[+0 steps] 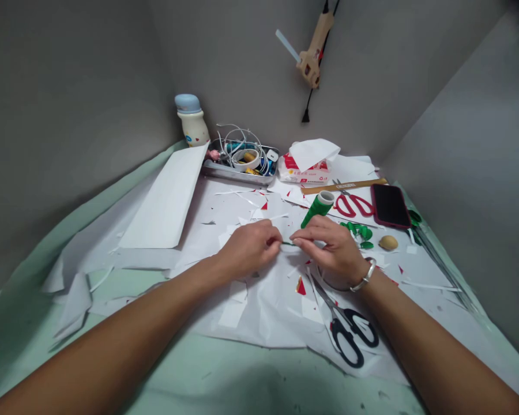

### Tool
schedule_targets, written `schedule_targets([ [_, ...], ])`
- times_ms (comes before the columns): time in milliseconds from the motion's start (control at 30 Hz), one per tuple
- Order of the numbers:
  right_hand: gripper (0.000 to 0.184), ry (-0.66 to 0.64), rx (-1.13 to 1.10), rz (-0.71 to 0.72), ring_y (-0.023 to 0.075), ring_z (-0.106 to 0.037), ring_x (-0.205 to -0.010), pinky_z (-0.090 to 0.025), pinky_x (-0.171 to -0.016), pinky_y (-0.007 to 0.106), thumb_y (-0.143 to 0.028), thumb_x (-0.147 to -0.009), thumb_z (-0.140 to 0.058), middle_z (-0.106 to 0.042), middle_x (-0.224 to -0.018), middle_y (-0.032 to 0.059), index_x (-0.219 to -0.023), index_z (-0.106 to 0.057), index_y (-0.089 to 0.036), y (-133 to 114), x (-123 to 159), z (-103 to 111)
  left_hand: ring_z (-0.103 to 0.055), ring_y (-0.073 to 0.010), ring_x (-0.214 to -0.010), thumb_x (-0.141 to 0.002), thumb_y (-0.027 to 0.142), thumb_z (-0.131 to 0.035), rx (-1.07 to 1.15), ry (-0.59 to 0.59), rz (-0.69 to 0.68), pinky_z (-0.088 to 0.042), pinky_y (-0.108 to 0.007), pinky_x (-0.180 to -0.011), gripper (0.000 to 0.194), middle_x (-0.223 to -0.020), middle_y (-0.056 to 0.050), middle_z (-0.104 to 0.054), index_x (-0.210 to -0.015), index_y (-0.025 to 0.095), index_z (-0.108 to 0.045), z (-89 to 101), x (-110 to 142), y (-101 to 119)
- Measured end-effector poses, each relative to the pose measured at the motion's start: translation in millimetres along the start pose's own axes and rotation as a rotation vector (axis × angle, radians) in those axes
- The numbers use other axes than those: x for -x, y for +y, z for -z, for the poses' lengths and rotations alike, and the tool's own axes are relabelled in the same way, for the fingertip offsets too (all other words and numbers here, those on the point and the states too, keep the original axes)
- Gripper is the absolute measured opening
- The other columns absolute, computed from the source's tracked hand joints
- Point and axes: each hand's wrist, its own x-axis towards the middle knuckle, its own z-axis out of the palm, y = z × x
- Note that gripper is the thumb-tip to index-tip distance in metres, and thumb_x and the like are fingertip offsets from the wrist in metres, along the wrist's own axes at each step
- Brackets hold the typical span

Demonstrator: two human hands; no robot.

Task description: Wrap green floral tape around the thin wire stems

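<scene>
- The left hand [248, 249] is curled nearly shut, its fingertips pinching a thin green stem [288, 243] above the paper.
- The right hand [328, 248] is closed on the same stem, just beside the left. We see only a short length between the hands; the fingers hide the rest, so we cannot determine its material.
- A green tape roll [315, 208] lies tilted just beyond the right hand, near green paper leaves [358, 233].
- The work surface is a mint-green covering [199, 374] under a white paper sheet [259, 323] scattered with white and red offcuts.
- Black-handled scissors [350, 329] lie on the paper below the right wrist.
- Red-handled scissors [350, 205] and a phone [390, 206] lie farther back.
- Against the grey wall [69, 115] hangs a hot glue gun [313, 53].
- We cannot make out every item in the cable-filled metal tray [237, 172].
</scene>
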Motion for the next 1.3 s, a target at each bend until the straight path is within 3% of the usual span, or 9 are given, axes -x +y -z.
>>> schedule_targets([
  [167,0.014,0.048,-0.122,-0.132,0.0152,-0.056,-0.068,-0.044,-0.064,0.029,-0.027,-0.086,-0.059,-0.061,-0.072,0.0028,-0.084,-0.071,-0.021,16,0,3,-0.055,-0.0108,-0.070,-0.083,0.018,-0.052,0.246,-0.166,-0.145,-0.043,-0.024,-0.066,0.018,-0.082,-0.002,-0.062,-0.089,0.017,-0.069,5.6,2,9],
  [333,0.016,-0.082,-0.115,-0.137,0.0142,-0.055,-0.067,-0.043,-0.062,0.027,-0.026,-0.087,-0.057,-0.061,-0.071,0.0022,-0.083,-0.071,-0.020,14,1,-4,-0.056,-0.0119,-0.073,-0.086,0.026,-0.053,0.406,0.048,0.035,-0.044,-0.026,-0.068,0.018,-0.084,-0.003,-0.063,-0.088,0.016,-0.068,11.8,-2,7],
  [433,0.016,-0.170,-0.041,-0.025,0.0144,-0.054,-0.069,-0.042,-0.067,0.028,-0.024,-0.087,-0.056,-0.060,-0.069,0.0020,-0.084,-0.071,-0.020,7,3,-9,-0.056,-0.0122,-0.069,-0.084,0.028,-0.054,0.329,0.223,0.171,-0.044,-0.026,-0.065,0.018,-0.082,-0.003,-0.064,-0.085,0.016,-0.068,9.9,-4,3],
  [533,0.015,-0.195,0.052,0.057,0.0153,-0.052,-0.071,-0.040,-0.070,0.031,-0.026,-0.088,-0.056,-0.059,-0.071,0.0026,-0.087,-0.071,-0.020,0,3,-10,-0.056,-0.0132,-0.070,-0.083,0.025,-0.053,0.162,0.282,0.217,-0.043,-0.027,-0.065,0.016,-0.081,-0.003,-0.063,-0.083,0.016,-0.067,6.1,-4,-1],
  [733,0.015,0.006,-0.017,-0.002,0.0159,-0.054,-0.070,-0.042,-0.067,0.031,-0.027,-0.087,-0.057,-0.060,-0.072,0.0035,-0.087,-0.071,-0.021,1,0,0,-0.054,-0.0139,-0.068,-0.077,0.015,-0.051,0.000,0.024,0.055,-0.041,-0.027,-0.064,0.016,-0.076,-0.003,-0.061,-0.078,0.016,-0.067,0.6,-1,0],
  [900,0.016,0.042,-0.117,-0.147,0.0157,-0.056,-0.069,-0.044,-0.064,0.029,-0.029,-0.086,-0.058,-0.061,-0.072,0.0031,-0.087,-0.072,-0.021,15,0,2,-0.055,-0.0111,-0.069,-0.080,0.015,-0.052,0.248,-0.206,-0.134,-0.042,-0.024,-0.066,0.018,-0.081,-0.001,-0.063,-0.084,0.018,-0.069,4.7,2,10],
  [1100,0.017,-0.109,-0.086,-0.102,0.0147,-0.054,-0.070,-0.042,-0.065,0.028,-0.026,-0.087,-0.056,-0.060,-0.071,0.0026,-0.085,-0.071,-0.020,12,2,-7,-0.056,-0.0130,-0.071,-0.084,0.029,-0.053,0.434,0.102,0.098,-0.044,-0.027,-0.067,0.019,-0.082,-0.003,-0.064,-0.086,0.017,-0.067,11.2,-2,7],
  [1200,0.016,-0.184,0.013,-0.003,0.0152,-0.053,-0.071,-0.040,-0.069,0.030,-0.025,-0.087,-0.056,-0.059,-0.070,0.0025,-0.085,-0.071,-0.020,3,3,-8,-0.056,-0.0132,-0.069,-0.083,0.030,-0.054,0.300,0.257,0.206,-0.044,-0.028,-0.067,0.019,-0.081,-0.003,-0.063,-0.083,0.017,-0.067,8.9,-4,1],
  [1300,0.016,-0.157,0.083,0.047,0.0158,-0.052,-0.073,-0.038,-0.071,0.032,-0.026,-0.088,-0.056,-0.059,-0.072,0.0028,-0.087,-0.071,-0.021,-3,3,-6,-0.055,-0.0143,-0.070,-0.083,0.025,-0.051,0.103,0.251,0.204,-0.042,-0.028,-0.066,0.018,-0.081,-0.003,-0.062,-0.081,0.017,-0.067,5.4,-3,-3],
])
